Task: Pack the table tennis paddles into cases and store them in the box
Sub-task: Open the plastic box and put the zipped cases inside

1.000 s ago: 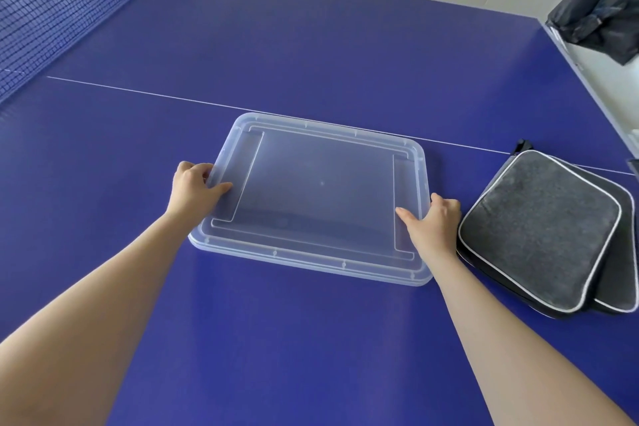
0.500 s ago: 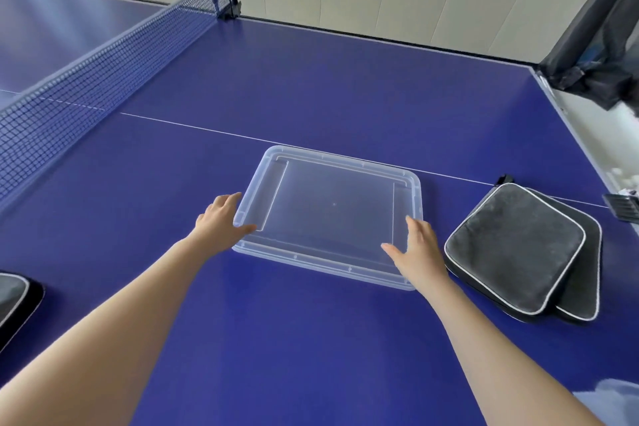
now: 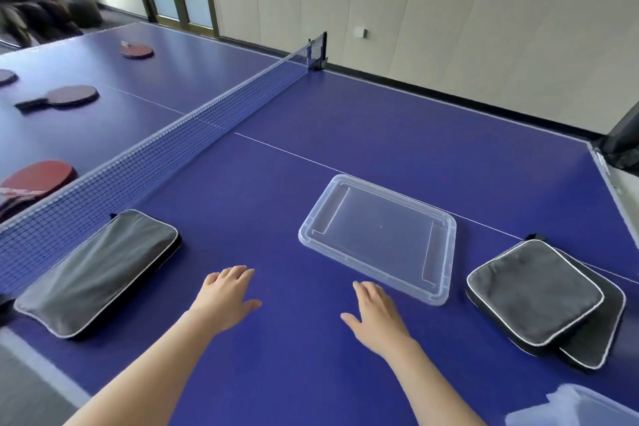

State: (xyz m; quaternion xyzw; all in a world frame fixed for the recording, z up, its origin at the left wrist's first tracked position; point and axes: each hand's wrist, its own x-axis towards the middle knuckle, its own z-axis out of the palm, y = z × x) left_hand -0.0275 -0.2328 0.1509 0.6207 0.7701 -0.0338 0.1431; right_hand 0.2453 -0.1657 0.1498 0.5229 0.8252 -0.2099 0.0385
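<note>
Head view, left hand (image 3: 226,297) and right hand (image 3: 378,316) over table (image 3: 380,121), grips spread, right fingertips (image 3: 367,287) at near edge of lid (image 3: 380,239)

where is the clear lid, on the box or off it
Off: the lid lies flat on the table by itself, while a clear corner, likely the box, shows at lower right.

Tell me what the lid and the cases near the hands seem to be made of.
Lid: clear, faintly frosted plastic, smooth and glossy; the table shows through, and its rim has moulded ridges. Left case and top right case: dark grey matte fabric, likely padded, with white piping; the left one's creases suggest soft cloth.
</note>
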